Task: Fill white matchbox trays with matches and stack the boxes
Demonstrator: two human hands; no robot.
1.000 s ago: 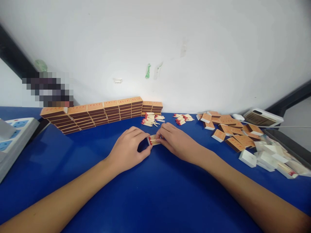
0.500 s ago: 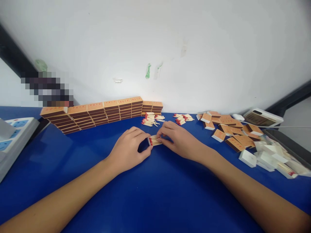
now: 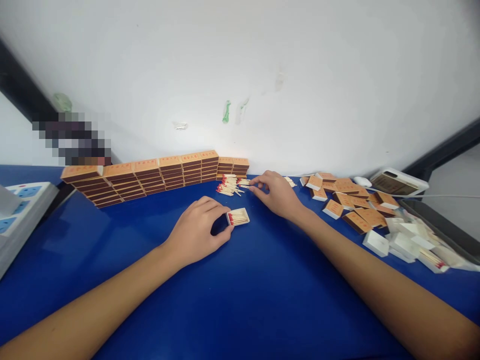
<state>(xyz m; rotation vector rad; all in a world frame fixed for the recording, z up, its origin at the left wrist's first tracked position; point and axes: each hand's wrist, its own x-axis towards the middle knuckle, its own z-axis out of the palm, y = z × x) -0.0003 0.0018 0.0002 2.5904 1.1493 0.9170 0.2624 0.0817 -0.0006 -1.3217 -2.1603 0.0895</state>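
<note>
My left hand (image 3: pixel 198 230) pinches the left end of a small white matchbox tray (image 3: pixel 247 218) between thumb and forefinger. Red-headed matches (image 3: pixel 237 217) lie side by side in this tray, heads toward my left hand. Behind and to the right, my right hand (image 3: pixel 276 195) is at the edge of a small group of loose matches (image 3: pixel 244 183), thumb and forefinger a little apart. A larger pile of matches (image 3: pixel 227 186) lies just left of that group. Another match pile (image 3: pixel 290 181) is mostly hidden behind my right hand.
Stacked matchboxes (image 3: pixel 150 178) line the wall at the left. Loose matchbox sleeves (image 3: pixel 347 186) and white trays (image 3: pixel 376 243) lie to the right, beside a dark phone (image 3: pixel 442 230). A white power strip (image 3: pixel 28 215) sits far left on the blue table (image 3: pixel 232 300).
My right hand has left the tray and moved back to the loose matches, uncovering the matches in the tray. My left hand keeps its hold on the tray.
</note>
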